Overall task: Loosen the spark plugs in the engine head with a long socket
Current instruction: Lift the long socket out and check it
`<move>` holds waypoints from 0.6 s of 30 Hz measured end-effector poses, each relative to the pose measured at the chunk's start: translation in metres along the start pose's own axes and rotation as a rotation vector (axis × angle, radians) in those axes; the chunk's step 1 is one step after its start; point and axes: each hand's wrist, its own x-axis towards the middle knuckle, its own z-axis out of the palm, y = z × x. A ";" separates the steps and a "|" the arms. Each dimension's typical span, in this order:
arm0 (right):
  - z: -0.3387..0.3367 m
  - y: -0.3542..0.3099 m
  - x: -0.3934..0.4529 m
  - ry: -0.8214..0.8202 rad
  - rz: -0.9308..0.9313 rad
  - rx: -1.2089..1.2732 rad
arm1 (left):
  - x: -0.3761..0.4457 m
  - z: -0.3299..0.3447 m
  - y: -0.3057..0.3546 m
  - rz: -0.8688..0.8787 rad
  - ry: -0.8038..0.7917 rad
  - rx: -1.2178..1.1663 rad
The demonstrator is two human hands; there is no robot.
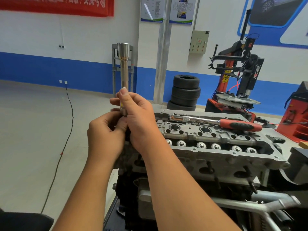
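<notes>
Engine head [216,144] sits bare on its stand, plug wells open. Ratchet [215,121] lies across it, unused. You hold the socket [124,72] upright above its near end: right hand [141,120] grips the shaft, left hand [105,130] pinches its base. Setup step, I judge; next, mate socket to ratchet.

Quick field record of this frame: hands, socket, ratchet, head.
right hand: grips the long socket's lower end, thumb along the shaft
left hand: fingers curled at the socket's bottom end
long socket: upright, held in the air, wide end up
ratchet: lies on the engine head, red handle to the right, unheld
engine head: plug wells open, socket not yet inserted
</notes>
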 end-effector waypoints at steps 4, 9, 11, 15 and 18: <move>-0.001 0.002 0.000 0.013 -0.005 -0.048 | 0.000 0.000 -0.004 -0.005 0.065 0.028; -0.001 -0.001 0.000 0.037 0.007 -0.080 | 0.000 -0.001 -0.001 -0.005 -0.040 -0.016; 0.000 -0.002 0.000 0.028 0.014 -0.046 | 0.000 0.000 -0.001 -0.020 -0.022 -0.020; 0.000 0.000 -0.001 0.018 -0.014 -0.014 | -0.001 0.001 0.000 -0.021 0.031 -0.020; 0.001 0.001 -0.001 0.032 -0.020 -0.042 | -0.001 0.000 -0.001 -0.016 0.005 0.002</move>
